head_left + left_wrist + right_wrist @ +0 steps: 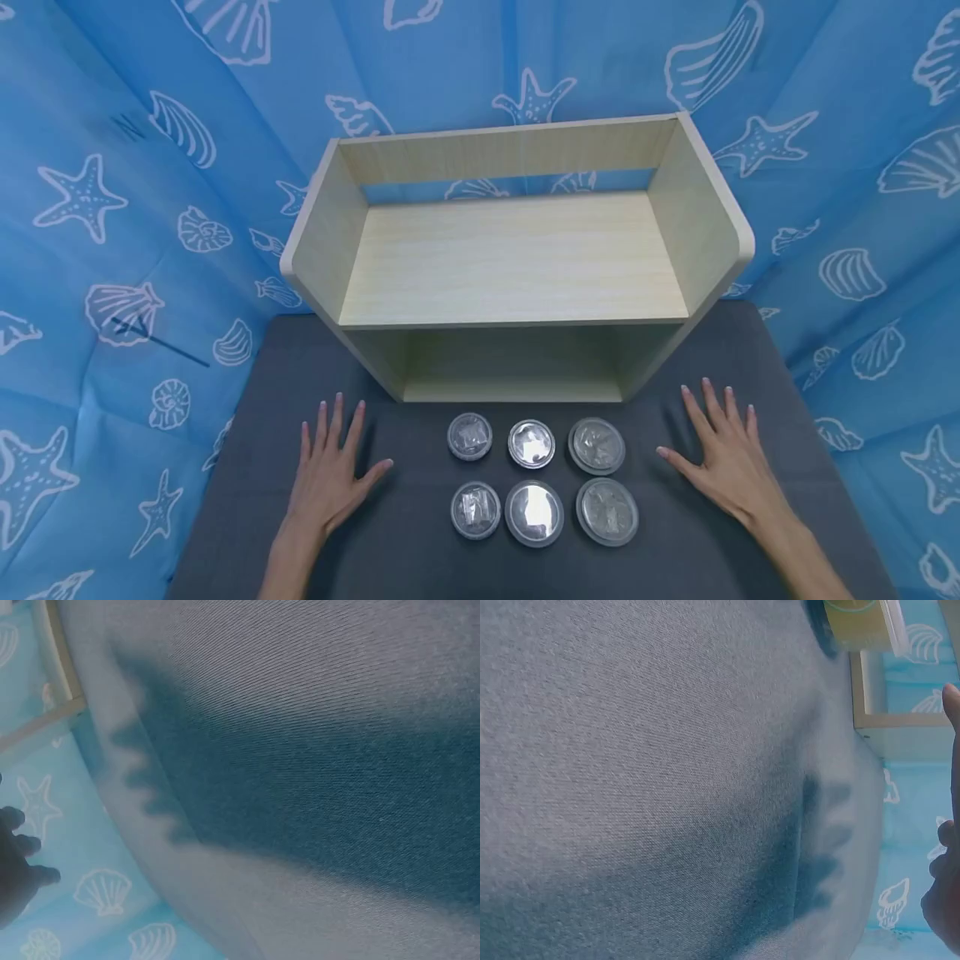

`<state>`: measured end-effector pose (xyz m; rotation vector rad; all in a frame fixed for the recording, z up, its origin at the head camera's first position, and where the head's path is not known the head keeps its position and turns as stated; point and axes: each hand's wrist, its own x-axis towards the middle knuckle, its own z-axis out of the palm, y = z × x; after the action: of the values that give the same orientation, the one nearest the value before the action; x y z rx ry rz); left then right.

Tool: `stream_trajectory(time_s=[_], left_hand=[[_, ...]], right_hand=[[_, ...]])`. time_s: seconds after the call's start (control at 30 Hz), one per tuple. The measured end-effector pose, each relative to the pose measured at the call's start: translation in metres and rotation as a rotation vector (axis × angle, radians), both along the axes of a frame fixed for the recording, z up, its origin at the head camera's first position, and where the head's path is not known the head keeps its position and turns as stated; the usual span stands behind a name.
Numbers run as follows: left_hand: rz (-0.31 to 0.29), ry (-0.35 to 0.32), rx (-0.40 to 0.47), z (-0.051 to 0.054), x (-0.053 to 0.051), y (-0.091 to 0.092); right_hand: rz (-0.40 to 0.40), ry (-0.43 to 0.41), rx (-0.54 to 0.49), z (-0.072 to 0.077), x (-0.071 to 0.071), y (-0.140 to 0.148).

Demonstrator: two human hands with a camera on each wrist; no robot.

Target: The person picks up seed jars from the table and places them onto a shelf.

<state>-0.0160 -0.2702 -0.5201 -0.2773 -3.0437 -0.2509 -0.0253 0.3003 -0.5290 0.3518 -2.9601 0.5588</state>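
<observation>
Several round lidded clear containers stand in two rows of three on the dark table: a back-left one (469,437), a back-middle one (531,443), a larger back-right one (597,446), a front-left one (476,510), a front-middle one (534,513) and a front-right one (607,512). To their left is the left hand (327,486), palm down with fingers spread, holding nothing. The right hand (729,458) is likewise spread to their right, touching none of them. In the wrist views, the left hand (21,866) and right hand (946,847) show only at the edge.
Behind the containers stands a pale wooden two-level shelf (510,260), its upper and lower compartments bare. A blue curtain with white shells and starfish (81,198) hangs behind and at both sides. Grey cloth (420,567) covers the table. In the right wrist view, a container (859,626) shows near the top.
</observation>
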Motion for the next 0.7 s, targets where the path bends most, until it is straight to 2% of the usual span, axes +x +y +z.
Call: stream_trajectory(time_s=[0.2,0.43,0.7], left_hand=[[-0.008,0.021,0.015,0.009,-0.002,-0.003],[-0.023,0.016,0.015,0.021,-0.006,-0.005],[-0.021,0.024,0.039,0.039,-0.01,-0.005]], right_hand=[[0.019,0.014,-0.005,0.001,0.004,-0.006],[0.059,0.021,-0.017,0.008,0.011,-0.015],[0.09,0.046,-0.059,0.013,0.018,-0.026]])
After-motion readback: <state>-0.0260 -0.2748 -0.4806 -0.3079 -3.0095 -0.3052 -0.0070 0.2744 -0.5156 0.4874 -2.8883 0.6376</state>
